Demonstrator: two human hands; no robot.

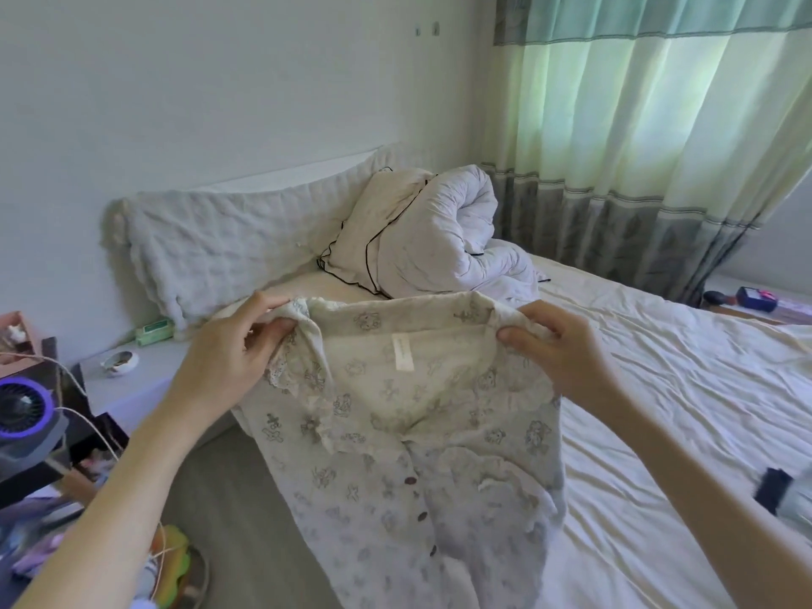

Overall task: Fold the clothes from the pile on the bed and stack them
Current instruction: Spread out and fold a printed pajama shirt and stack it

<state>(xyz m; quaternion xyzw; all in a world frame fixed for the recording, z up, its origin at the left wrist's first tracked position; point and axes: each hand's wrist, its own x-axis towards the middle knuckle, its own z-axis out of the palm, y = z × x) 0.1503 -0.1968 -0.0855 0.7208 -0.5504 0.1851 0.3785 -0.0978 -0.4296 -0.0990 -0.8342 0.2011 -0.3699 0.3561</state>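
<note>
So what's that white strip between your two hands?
In the head view, between the left hand and right hand stretches the printed pajama shirt's collar, with its white neck label in the middle.

No lettering can be read anywhere. The white label [403, 352] sewn inside the neck of the printed shirt [408, 454] carries faint vertical print — too small and blurred to make out. The green packet [154, 331] at far left bears marks — equally unreadable.
</note>
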